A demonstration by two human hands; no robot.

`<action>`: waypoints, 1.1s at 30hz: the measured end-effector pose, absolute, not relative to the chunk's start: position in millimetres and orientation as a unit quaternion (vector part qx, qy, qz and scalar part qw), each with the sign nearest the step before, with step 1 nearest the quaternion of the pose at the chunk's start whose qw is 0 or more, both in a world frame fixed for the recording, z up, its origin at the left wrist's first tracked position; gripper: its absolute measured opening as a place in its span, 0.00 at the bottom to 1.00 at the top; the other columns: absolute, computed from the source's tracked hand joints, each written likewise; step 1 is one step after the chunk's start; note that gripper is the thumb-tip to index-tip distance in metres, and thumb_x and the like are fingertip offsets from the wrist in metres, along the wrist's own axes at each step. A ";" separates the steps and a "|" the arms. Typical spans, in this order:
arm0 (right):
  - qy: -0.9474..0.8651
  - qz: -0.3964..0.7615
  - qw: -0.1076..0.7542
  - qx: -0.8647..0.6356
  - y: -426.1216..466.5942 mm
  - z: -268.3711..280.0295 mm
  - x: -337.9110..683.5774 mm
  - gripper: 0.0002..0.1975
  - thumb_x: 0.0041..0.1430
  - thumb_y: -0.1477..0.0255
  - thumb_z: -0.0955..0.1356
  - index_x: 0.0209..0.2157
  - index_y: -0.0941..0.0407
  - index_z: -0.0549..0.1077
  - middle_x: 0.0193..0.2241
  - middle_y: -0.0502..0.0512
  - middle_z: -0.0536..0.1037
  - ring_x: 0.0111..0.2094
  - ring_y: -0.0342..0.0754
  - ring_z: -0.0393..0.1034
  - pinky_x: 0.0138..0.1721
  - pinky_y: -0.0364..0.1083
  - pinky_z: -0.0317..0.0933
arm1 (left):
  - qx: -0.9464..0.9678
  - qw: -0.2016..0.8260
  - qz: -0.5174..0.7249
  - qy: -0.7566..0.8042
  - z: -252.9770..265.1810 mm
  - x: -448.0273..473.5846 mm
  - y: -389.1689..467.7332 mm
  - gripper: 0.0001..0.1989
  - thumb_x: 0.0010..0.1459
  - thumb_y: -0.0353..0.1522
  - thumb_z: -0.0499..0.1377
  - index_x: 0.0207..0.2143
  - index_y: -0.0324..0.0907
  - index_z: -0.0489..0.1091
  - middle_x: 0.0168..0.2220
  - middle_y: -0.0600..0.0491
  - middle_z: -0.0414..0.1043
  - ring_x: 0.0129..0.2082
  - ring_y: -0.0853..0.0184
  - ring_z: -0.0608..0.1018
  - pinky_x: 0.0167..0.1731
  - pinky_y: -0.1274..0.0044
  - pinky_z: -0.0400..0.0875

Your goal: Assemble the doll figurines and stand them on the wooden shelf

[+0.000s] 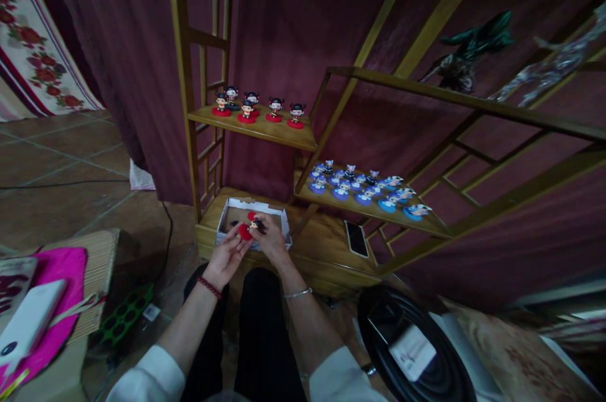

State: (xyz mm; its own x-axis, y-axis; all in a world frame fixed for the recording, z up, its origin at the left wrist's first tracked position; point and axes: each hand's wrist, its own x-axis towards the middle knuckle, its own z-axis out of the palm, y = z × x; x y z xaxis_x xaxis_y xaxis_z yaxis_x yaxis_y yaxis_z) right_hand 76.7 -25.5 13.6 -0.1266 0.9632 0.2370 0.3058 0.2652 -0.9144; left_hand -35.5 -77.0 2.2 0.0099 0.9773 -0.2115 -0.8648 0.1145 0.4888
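Observation:
Over a white cardboard box (227,216) I hold a small figurine (256,226) with dark hair and a red round base. My left hand (227,260), with a red bead bracelet, pinches the red base (245,232). The fingers of my right hand (271,239) are closed around the figurine's dark head; a silver bangle is on that wrist. Another red piece (251,216) shows just behind the figurine inside the box. Part of the box's inside is hidden by my hands.
Several red-based figurines (274,109) stand on the upper left shelf (265,132). Several blue-and-purple-based figurines (363,190) fill the right shelf (435,225). A phone (356,238) lies on the lower board. A black coiled hose (374,313) is at right; a power bank (35,317) sits at left.

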 end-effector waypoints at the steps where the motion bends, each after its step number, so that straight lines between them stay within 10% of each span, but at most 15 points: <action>1: -0.656 0.369 0.448 -0.482 -25.5 14.4 77.3 0.15 0.43 0.71 0.65 0.37 0.52 0.66 0.33 0.48 0.73 0.34 0.44 0.68 0.37 0.45 0.62 | 0.113 0.702 0.656 0.255 2.1 -35.4 -76.8 0.17 0.50 0.20 0.53 0.43 0.37 0.67 0.37 0.48 0.72 0.35 0.70 0.74 0.45 0.73 0.65; 33: -0.683 0.400 0.431 -0.433 -21.4 34.6 81.5 0.14 0.44 0.72 0.64 0.37 0.51 0.66 0.31 0.48 0.74 0.31 0.45 0.68 0.35 0.46 0.62 | 0.123 0.701 0.654 0.256 19.2 -35.3 -75.8 0.15 0.48 0.21 0.56 0.40 0.38 0.67 0.37 0.48 0.73 0.34 0.70 0.75 0.43 0.73 0.67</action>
State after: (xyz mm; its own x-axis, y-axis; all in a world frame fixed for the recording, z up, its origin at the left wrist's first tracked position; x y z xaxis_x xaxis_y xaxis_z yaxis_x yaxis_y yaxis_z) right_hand 81.5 -21.4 34.6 -0.2530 0.9366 0.2425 0.2467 0.3048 -0.9199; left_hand -35.3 -75.8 19.2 0.0144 0.9801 -0.1982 -0.8537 0.1153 0.5078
